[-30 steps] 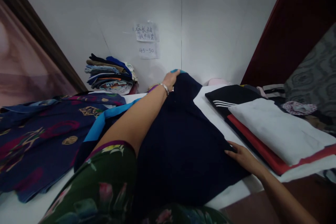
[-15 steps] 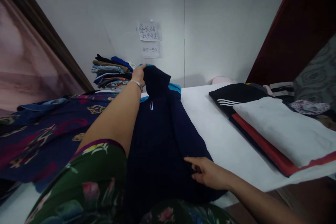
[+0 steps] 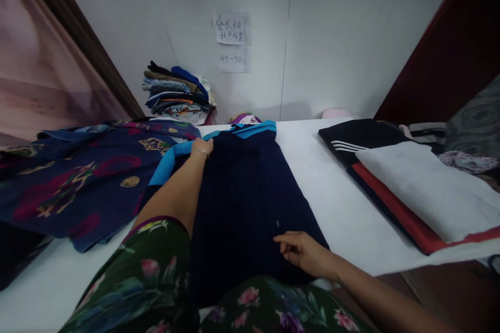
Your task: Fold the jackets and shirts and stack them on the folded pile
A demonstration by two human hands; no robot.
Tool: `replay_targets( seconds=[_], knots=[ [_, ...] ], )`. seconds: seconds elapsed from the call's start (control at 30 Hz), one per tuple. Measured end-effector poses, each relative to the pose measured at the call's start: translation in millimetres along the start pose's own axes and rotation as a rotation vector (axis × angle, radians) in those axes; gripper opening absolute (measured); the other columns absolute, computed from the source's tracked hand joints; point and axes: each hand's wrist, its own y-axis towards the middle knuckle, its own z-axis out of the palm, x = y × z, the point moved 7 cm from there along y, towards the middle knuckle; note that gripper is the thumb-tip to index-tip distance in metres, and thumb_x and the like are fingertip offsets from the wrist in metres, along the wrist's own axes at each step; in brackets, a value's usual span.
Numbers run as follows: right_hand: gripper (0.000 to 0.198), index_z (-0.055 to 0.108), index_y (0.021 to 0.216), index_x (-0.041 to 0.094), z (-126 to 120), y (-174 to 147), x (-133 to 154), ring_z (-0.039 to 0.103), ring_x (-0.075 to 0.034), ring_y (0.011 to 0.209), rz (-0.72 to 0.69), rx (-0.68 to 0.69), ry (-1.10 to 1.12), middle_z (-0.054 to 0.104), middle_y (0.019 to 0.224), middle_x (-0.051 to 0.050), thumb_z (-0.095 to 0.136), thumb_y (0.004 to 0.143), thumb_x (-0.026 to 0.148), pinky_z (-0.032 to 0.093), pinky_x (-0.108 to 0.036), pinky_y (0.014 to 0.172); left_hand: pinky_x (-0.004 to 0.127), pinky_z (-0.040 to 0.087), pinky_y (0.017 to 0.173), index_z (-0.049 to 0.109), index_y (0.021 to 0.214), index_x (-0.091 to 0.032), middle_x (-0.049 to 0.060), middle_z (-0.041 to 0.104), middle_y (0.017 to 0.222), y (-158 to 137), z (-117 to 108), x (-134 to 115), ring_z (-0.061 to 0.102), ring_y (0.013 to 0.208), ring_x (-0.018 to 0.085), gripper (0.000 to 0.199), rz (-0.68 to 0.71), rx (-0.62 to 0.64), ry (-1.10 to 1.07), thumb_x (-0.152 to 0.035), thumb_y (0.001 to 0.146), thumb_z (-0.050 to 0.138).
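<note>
both hands (image 3: pixel 300 252) flat on navy garment (image 3: pixel 250 187)

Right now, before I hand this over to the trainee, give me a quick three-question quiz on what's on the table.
1. True or false: the right hand rests on the navy garment.
2. What lies on top of the pile at the right: A white fabric, B the patterned garment, C a towel?
3. Where does the left hand sit?

Key: 1 true. 2 A. 3 At the navy garment's upper left edge, beside its light-blue trim.
</note>
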Motion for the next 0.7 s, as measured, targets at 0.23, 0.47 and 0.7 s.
replay_targets(
  seconds=[0.23, 0.47, 0.7],
  knots=[
    [0.043, 0.065, 0.117, 0.025, -1, -33, 18, 0.06, -0.017, 0.089, -0.151, -0.014, -0.101, 0.063, 0.103, -0.006, 0.057, 0.077, 0.012, 0.049, -0.03, 0.078, 0.036, 0.042, 0.098, 0.067, 0.08, -0.019, 0.011, 0.067, 0.106, -69, 68, -19, 0.054, 0.117, 0.029, 0.014, 0.102, 0.293, -0.032, -0.033, 0.078, 0.065],
    [0.05, 0.055, 0.13, 0.019, 1, -68, 22, 0.049, -0.027, 0.121, -0.39, 0.003, -0.499, 0.06, 0.126, -0.013, 0.064, 0.083, 0.031, 0.038, -0.045, 0.102, 0.031, 0.053, 0.064, 0.065, 0.091, -0.012, 0.01, 0.067, 0.082, -117, 161, -18, 0.067, 0.073, 0.021, 0.027, -0.159, 0.525, -0.15, -0.038, 0.084, 0.061],
    [0.028, 0.065, 0.108, 0.014, -6, -76, 14, 0.056, -0.023, 0.102, -0.422, -0.131, -0.656, 0.066, 0.11, -0.013, 0.043, 0.093, 0.021, 0.042, -0.04, 0.087, 0.04, 0.052, 0.084, 0.056, 0.119, -0.017, 0.008, 0.058, 0.118, -106, 183, -28, 0.06, 0.101, 0.02, 0.035, -0.204, 0.53, -0.205, -0.036, 0.09, 0.057]
  ],
)
